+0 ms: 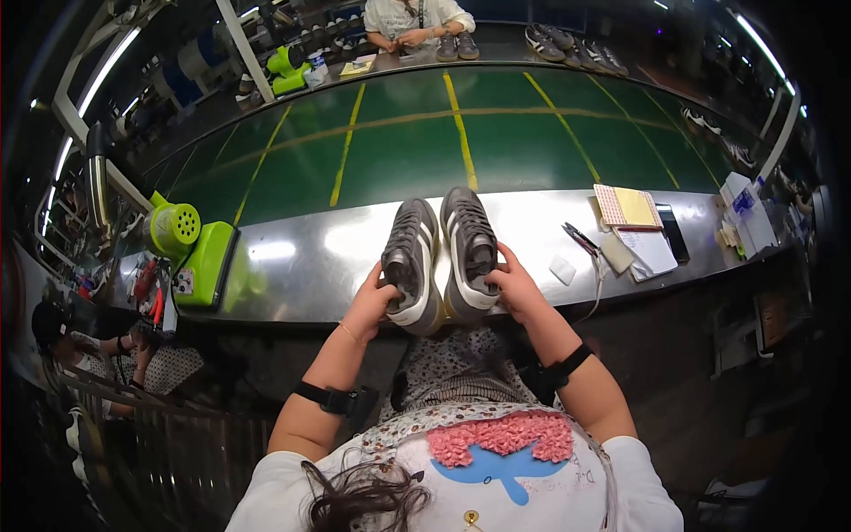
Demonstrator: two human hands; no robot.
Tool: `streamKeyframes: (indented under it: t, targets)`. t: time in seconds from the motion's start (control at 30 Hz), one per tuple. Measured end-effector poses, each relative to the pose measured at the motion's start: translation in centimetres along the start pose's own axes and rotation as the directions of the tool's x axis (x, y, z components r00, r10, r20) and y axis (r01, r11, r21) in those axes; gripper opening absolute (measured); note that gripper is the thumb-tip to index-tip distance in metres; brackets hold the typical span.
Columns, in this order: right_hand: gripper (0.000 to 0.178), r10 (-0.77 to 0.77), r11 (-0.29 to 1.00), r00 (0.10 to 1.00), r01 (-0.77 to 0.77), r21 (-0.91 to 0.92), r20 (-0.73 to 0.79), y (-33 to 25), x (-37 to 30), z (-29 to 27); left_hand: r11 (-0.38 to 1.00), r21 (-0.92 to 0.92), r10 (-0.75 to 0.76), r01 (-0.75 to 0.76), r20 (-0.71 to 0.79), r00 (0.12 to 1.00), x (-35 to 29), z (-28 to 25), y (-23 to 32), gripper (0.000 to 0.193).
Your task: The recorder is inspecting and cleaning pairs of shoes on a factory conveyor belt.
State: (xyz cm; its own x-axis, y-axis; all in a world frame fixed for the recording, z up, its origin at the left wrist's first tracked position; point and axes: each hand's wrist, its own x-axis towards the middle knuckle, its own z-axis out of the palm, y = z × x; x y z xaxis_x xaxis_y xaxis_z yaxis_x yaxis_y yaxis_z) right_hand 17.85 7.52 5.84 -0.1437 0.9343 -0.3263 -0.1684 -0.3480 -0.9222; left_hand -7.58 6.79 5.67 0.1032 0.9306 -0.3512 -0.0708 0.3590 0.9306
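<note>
Green belt (399,155), yellow-lined, beyond the steel counter (292,284). Grey left shoe (410,248) and right shoe (470,235) side by side at counter's near edge, toes away; contact with the metal unclear. Both laced; assembly looks done, handling unfinished, neither released. Left hand (369,304) closed on left shoe's heel collar, right hand (519,291) likewise on right shoe's.

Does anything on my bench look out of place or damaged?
Slightly untidy: the papers on the right overlap at angles, and a white piece lies loose near the pens. No spill shows, and I see no damage on the shoes in your hands.
</note>
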Motion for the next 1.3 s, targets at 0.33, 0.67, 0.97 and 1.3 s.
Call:
streamKeyframes:
  t: [0.33,0.67,0.97,1.3]
  targets:
    - [0.055,-0.155,0.806,0.973,0.024,0.591,0.172,3.4,-1.4,-2.3,0.644,-0.748,0.079,0.161,0.274,0.958,0.4,1.4,-2.7,0.05]
    - [0.051,-0.073,0.707,0.975,-0.096,0.701,0.207,1.1,-2.2,-0.8,0.546,-0.769,0.057,0.333,0.43,0.901,1.1,3.6,-2.2,0.043]
    - [0.047,-0.104,0.732,0.971,-0.071,0.677,0.214,1.3,-1.7,-0.6,0.519,-0.78,0.11,0.349,0.466,0.878,1.4,3.4,-1.7,0.048]
    - [0.049,-0.11,0.749,0.964,-0.079,0.658,0.241,0.8,-2.0,-0.8,0.561,-0.758,0.139,0.333,0.483,0.865,1.6,2.8,-1.2,0.052]
